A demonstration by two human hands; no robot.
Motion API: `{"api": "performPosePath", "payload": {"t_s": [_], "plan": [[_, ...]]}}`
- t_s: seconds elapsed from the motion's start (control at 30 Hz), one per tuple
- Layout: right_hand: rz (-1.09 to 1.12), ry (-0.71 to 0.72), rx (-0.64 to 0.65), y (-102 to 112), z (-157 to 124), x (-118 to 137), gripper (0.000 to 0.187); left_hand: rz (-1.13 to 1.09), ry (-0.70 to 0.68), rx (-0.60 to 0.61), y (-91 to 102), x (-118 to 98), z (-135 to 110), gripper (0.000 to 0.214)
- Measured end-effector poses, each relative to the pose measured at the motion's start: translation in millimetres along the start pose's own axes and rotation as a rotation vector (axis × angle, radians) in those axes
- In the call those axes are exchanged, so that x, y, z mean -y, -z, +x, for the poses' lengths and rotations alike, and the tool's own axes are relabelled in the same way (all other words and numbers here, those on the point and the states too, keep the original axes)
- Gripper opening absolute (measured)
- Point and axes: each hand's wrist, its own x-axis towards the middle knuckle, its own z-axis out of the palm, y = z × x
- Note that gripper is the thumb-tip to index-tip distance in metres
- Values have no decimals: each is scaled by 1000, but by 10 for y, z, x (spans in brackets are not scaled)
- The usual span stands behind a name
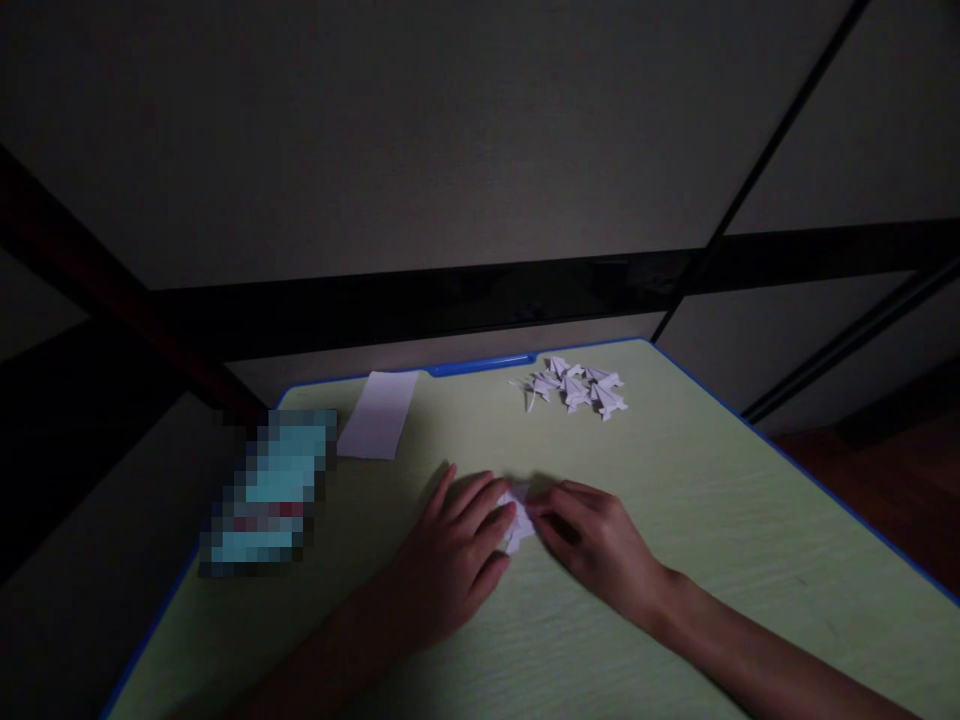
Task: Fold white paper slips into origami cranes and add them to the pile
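Note:
A small white folded paper piece (517, 518) lies on the pale green table (712, 520) between my two hands. My left hand (454, 550) rests on the table with its fingers laid over the paper's left side, pressing it down. My right hand (592, 540) comes in from the right, its fingertips pinched on the paper's right edge. Most of the paper is hidden under the fingers.
Several finished white folded paper figures (577, 388) lie in a heap near the table's far edge. A flat white paper sheet (379, 415) lies at the far left, beside a blurred blue-green object (270, 490). Dark wall panels stand behind the blue-edged table.

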Motion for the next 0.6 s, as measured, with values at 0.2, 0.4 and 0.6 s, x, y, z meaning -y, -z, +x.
{"api": "performPosePath", "payload": {"t_s": [0.2,0.4,0.6], "plan": [[-239,312,47,70,17,-5,24,-34,36,2,22,-24,11,36],[-375,444,124,121,58,7,19,-30,-4,6,26,-24,17,34],[-454,484,181,144,62,17,17,-34,-27,4,1,-4,19,34]]}}
